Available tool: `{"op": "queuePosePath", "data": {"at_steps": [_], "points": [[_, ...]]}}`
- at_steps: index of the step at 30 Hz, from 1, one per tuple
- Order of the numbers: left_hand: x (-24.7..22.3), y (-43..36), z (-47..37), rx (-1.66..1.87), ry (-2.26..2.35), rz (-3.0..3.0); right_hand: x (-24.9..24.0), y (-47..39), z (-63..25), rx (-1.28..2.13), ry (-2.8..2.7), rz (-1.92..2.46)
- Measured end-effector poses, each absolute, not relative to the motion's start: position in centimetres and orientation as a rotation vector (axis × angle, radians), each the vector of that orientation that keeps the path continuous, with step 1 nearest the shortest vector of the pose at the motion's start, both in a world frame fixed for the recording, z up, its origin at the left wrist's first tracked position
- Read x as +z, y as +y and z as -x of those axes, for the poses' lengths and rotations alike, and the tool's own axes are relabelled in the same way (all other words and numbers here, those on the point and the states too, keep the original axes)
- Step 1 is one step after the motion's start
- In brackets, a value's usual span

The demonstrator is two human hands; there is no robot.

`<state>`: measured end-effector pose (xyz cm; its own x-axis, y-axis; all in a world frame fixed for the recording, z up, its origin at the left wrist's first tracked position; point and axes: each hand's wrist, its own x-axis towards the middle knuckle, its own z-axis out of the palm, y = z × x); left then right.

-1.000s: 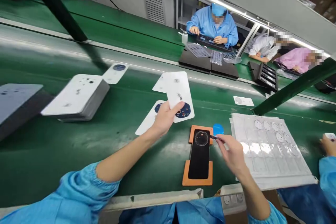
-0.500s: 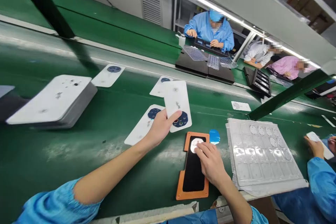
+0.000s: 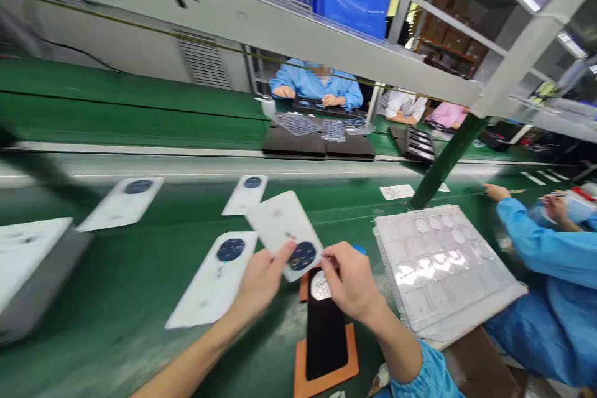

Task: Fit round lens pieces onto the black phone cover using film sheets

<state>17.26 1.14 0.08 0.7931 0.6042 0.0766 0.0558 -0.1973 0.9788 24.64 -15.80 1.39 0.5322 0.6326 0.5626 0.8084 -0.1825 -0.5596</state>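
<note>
My left hand (image 3: pixel 261 280) grips a white phone back panel (image 3: pixel 277 219) with a dark round camera area, its thumb lying over the panel near that circle. Closed in a pinch, my right hand (image 3: pixel 352 280) meets the panel's lower right edge. Below both hands is an orange fixture (image 3: pixel 301 373) with a black pad (image 3: pixel 326 342). A white round piece (image 3: pixel 320 286) rests at the pad's upper end, partly covered by my right hand. A blue piece (image 3: pixel 359 249) peeks out behind my right fingers.
More white panels (image 3: pixel 200 298) lie on the green bench, with a thick stack (image 3: pixel 32 255) at far left. Right of the fixture sits a clear compartment tray (image 3: pixel 433 298) with some round pieces. A co-worker's blue sleeve (image 3: pixel 536 230) reaches in at right; a green post (image 3: pixel 448 161) rises behind the tray.
My right hand has left the round piece on the fixture and come up to the panel's edge. The panel in my left hand is now tilted the other way. The camera view has shifted.
</note>
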Motion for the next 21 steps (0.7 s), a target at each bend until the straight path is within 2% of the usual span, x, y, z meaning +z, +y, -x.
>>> {"op": "queuePosePath", "data": {"at_steps": [7,21], "points": [[-0.3,-1.0,-17.5,0.456,0.329,-1.662,-1.4,-13.7,-25.3,-0.109,-0.844,1.749],[-1.6,-0.9,-17.1,0.512,0.307,-1.79,-0.8,-12.7,-25.4,-0.28,-0.766,1.699]]}}
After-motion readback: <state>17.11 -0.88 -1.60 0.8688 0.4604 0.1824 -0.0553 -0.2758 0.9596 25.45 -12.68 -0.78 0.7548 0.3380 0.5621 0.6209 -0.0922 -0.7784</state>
